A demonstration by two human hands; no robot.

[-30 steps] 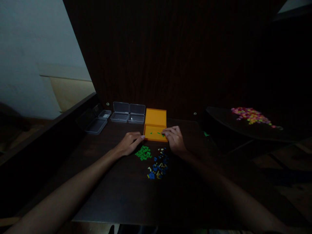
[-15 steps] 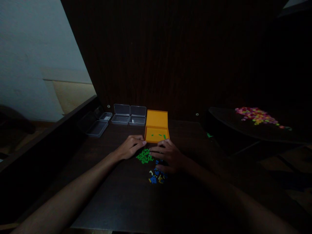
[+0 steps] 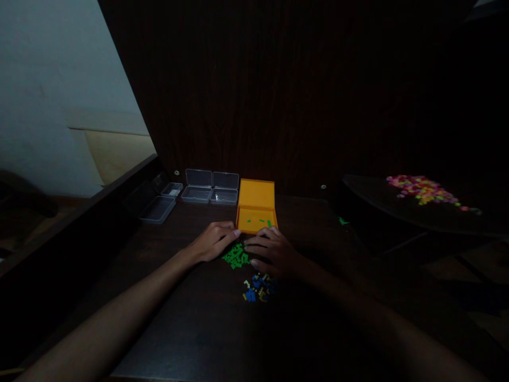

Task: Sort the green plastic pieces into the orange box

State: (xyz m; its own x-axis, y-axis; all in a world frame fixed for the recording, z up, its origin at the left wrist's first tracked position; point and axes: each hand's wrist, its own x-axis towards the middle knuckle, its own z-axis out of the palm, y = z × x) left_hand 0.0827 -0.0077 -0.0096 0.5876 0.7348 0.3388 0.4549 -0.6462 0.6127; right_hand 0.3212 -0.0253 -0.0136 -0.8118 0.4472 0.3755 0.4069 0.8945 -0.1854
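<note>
My left hand (image 3: 217, 241) is at the near left corner of an open yellow box (image 3: 257, 194), thumb on the corner and fingers curled against its side. A few small green pieces (image 3: 269, 223) lie inside the box. Just in front of it, on the dark tabletop, is a pile of small green plastic pieces (image 3: 236, 257). My right hand (image 3: 275, 254) hovers over or rests on the pile's right side, fingers apart and nothing visible in them. Nearer to me lies a mixed pile of blue, yellow and pale pieces (image 3: 257, 289), partly under the right hand's shadow.
Clear plastic cases with open lids, a pair (image 3: 210, 194) behind my left hand and a larger one (image 3: 158, 209) farther left, stand on the table. At the right, a dark surface holds a heap of pink, orange and yellow pieces (image 3: 423, 189). A dark panel (image 3: 246, 95) rises behind.
My right thumb has drawn in toward its fingers and the green pile, uncovering more of the mixed pile. The left hand stays at the box corner.
</note>
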